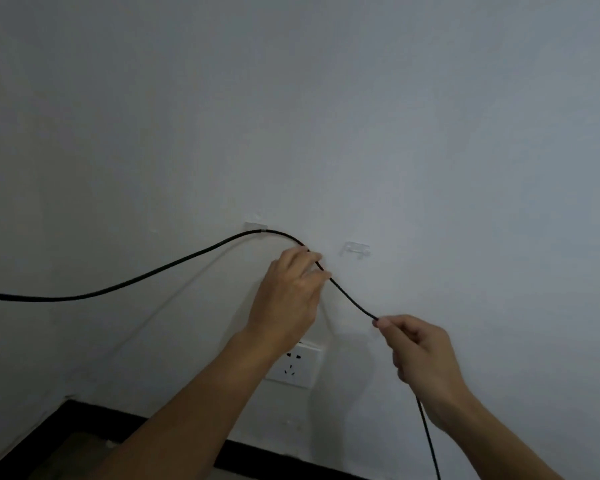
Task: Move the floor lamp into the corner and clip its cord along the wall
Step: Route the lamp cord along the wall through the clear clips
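Left hand [286, 292] pinching thin black cord [136, 280], right hand [421, 355] gripping it too; lift taut into empty clear plastic clip [356, 249], right of filled clip [256, 227].

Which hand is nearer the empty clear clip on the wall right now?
Left. The left hand pinches the cord just left of and below the empty clip; the right hand holds the cord farther down, to the clip's lower right.

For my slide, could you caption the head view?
Both hands guide the black cord toward the second wall clip.
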